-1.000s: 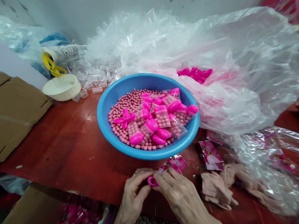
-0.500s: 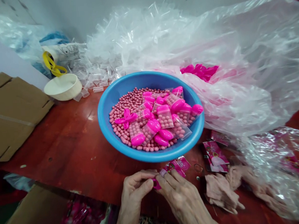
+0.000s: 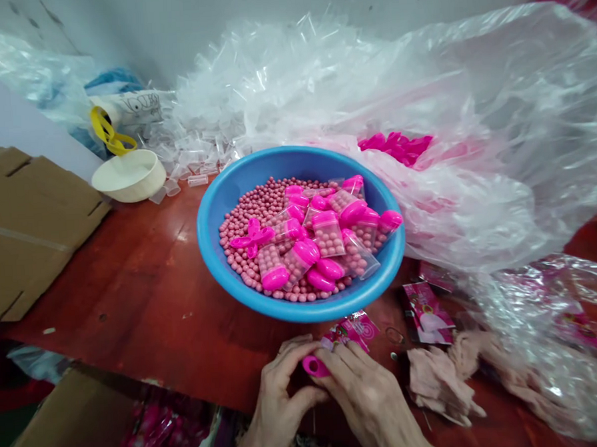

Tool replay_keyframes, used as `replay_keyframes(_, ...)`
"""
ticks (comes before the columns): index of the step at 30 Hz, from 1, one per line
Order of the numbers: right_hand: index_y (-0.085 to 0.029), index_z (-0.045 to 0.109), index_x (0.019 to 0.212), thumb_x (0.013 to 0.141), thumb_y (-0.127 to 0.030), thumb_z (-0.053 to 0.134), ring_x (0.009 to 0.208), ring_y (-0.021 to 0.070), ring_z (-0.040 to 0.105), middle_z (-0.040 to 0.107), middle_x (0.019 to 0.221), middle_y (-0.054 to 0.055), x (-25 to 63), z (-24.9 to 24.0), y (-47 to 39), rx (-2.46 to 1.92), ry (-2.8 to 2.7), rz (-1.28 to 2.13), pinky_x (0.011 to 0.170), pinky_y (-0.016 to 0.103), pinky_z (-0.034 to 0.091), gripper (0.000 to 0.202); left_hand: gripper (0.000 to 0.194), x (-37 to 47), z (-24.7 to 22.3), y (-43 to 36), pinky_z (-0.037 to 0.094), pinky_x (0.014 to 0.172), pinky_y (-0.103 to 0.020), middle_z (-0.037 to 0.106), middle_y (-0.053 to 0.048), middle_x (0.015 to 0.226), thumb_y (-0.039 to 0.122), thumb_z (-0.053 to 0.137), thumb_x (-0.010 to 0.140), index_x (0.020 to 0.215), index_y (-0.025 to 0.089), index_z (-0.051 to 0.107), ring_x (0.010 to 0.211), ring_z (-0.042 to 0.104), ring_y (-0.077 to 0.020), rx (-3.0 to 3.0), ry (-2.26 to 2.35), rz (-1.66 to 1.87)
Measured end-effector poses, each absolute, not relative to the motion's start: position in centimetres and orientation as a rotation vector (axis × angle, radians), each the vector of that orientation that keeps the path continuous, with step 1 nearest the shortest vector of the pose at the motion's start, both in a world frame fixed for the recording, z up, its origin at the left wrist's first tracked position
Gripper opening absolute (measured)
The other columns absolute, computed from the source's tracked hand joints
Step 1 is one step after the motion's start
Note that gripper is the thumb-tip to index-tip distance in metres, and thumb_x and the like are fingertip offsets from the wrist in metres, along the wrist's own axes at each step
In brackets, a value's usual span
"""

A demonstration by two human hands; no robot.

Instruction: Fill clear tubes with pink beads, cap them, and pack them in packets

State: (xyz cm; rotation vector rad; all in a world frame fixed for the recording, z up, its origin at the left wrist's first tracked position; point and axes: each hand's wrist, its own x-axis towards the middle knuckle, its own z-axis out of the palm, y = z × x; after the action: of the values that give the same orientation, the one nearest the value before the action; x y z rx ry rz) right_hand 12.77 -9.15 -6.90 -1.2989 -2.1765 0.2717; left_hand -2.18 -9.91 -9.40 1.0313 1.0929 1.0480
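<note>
Pink ring point(image 3: 324, 369) turned face-on at fingers point(image 3: 339, 369); red tabletop point(image 3: 146, 285), marked wall point(image 3: 168, 30).

Pink looped piece point(image 3: 323, 367) at both hands point(image 3: 370, 385), near blue basin point(image 3: 306, 311)

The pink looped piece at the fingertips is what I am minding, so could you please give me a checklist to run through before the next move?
1. Pink looped piece in the right hand: ok, its looped end shows there.
2. Left hand touching that piece too: cannot tell, any contact is hidden.
3. Blue basin upright on the table: ok.
4. All contents within the basin's outline: not ok, one pink cap overlaps the rim in this view.
5. Nothing lying between right hand and basin: not ok, a pink printed card is there.
</note>
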Motion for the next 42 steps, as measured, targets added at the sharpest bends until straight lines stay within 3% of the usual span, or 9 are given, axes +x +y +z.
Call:
replay_keyframes(2, -0.016, 0.065, 0.088, 0.100, -0.031, 0.031, 0.061, 0.0158, 0.063, 0.068, 0.070, 0.005, 13.8, -6.0, -9.0, -1.294, -2.170, 0.384, 0.055, 0.024, 0.054, 0.039, 0.038, -1.7, -8.7, -9.7, 0.043, 0.089, -0.025, 0.073, -0.003, 0.095, -0.001, 0.070, 0.066, 0.094, 0.025, 0.077, 0.099, 0.061, -0.0209, 1.155, 1.147, 1.018)
replay_keyframes(4, -0.019, 0.066, 0.092, 0.099, -0.036, 0.035, 0.064, 0.0136, 0.065, 0.069, 0.074, 0.004, 15.2, -5.0, -9.0, -1.318, -2.106, 0.595, 0.056, 0.020, 0.053, 0.035, 0.027, -1.1, -7.8, -9.5, 0.045, 0.072, -0.021, 0.068, 0.000, 0.076, 0.001, 0.067, 0.070, 0.084, 0.022, 0.076, 0.077, 0.061, -0.0162, 1.214, 1.158, 0.999)
replay_keyframes(8, -0.026, 0.070, 0.099, 0.095, -0.050, 0.037, 0.077, 0.0182, 0.067, 0.071, 0.083, 0.003, 18.0, -3.6, -9.4, -1.407, -1.863, 1.096, 0.068, 0.028, 0.054, 0.041, 0.011, 0.1, -5.8, -9.2, 0.035, 0.053, -0.019, 0.053, 0.004, 0.063, 0.009, 0.071, 0.069, 0.078, 0.016, 0.071, 0.057, 0.047, -0.0105, 1.303, 1.160, 0.882)
replay_keyframes(12, -0.024, 0.074, 0.094, 0.095, -0.058, 0.017, 0.080, 0.0235, 0.066, 0.072, 0.084, 0.006, 18.8, -2.9, -9.5, -1.669, -1.633, 1.196, 0.077, 0.039, 0.053, 0.066, 0.008, 1.0, -4.4, -9.4, 0.030, 0.049, -0.019, 0.045, 0.006, 0.062, 0.013, 0.068, 0.069, 0.076, 0.014, 0.065, 0.054, 0.039, -0.0091, 1.324, 1.093, 0.758)
replay_keyframes(14, -0.024, 0.074, 0.093, 0.092, -0.063, 0.016, 0.086, 0.0248, 0.066, 0.072, 0.087, 0.007, 18.6, -2.7, -9.2, -1.762, -1.530, 1.281, 0.083, 0.040, 0.052, 0.070, 0.007, 1.4, -4.0, -9.6, 0.029, 0.049, -0.019, 0.043, 0.006, 0.063, 0.015, 0.066, 0.070, 0.075, 0.015, 0.061, 0.054, 0.037, -0.0091, 1.301, 1.057, 0.725)
replay_keyframes(21, -0.024, 0.071, 0.094, 0.087, -0.066, 0.036, 0.092, 0.0234, 0.063, 0.067, 0.095, 0.007, 16.8, -2.3, -9.0, -1.627, -1.236, 1.609, 0.089, 0.038, 0.049, 0.055, 0.012, 1.8, -3.8, -10.1, 0.028, 0.050, -0.022, 0.040, 0.006, 0.061, 0.029, 0.061, 0.078, 0.079, 0.018, 0.055, 0.054, 0.035, -0.0104, 1.234, 0.931, 0.622)
replay_keyframes(27, -0.019, 0.069, 0.097, 0.086, -0.063, 0.045, 0.069, 0.0146, 0.063, 0.063, 0.087, 0.003, 15.2, -2.1, -10.1, -1.349, -0.652, 1.940, 0.066, 0.029, 0.050, 0.052, 0.025, 2.0, -4.2, -11.1, 0.029, 0.051, -0.023, 0.040, 0.005, 0.062, 0.043, 0.059, 0.081, 0.080, 0.019, 0.054, 0.054, 0.038, -0.0115, 1.287, 0.905, 0.618)
replay_keyframes(34, -0.019, 0.070, 0.105, 0.085, -0.062, 0.049, 0.077, 0.0133, 0.062, 0.066, 0.103, 0.007, 15.2, -3.0, -10.7, -1.263, -0.509, 2.012, 0.063, 0.024, 0.047, 0.051, 0.033, 2.5, -4.8, -11.6, 0.029, 0.048, -0.023, 0.039, 0.005, 0.058, 0.051, 0.056, 0.082, 0.078, 0.019, 0.053, 0.051, 0.037, -0.0108, 1.297, 0.861, 0.631)
replay_keyframes(42, -0.016, 0.072, 0.096, 0.084, -0.068, 0.044, 0.075, 0.0143, 0.064, 0.071, 0.088, 0.006, 16.2, -2.4, -9.7, -1.182, -0.299, 1.953, 0.072, 0.026, 0.048, 0.060, 0.040, 3.9, -5.3, -11.0, 0.026, 0.036, -0.018, 0.051, 0.004, 0.054, 0.057, 0.058, 0.079, 0.083, 0.017, 0.056, 0.036, 0.037, -0.0054, 1.013, 0.833, 0.728)
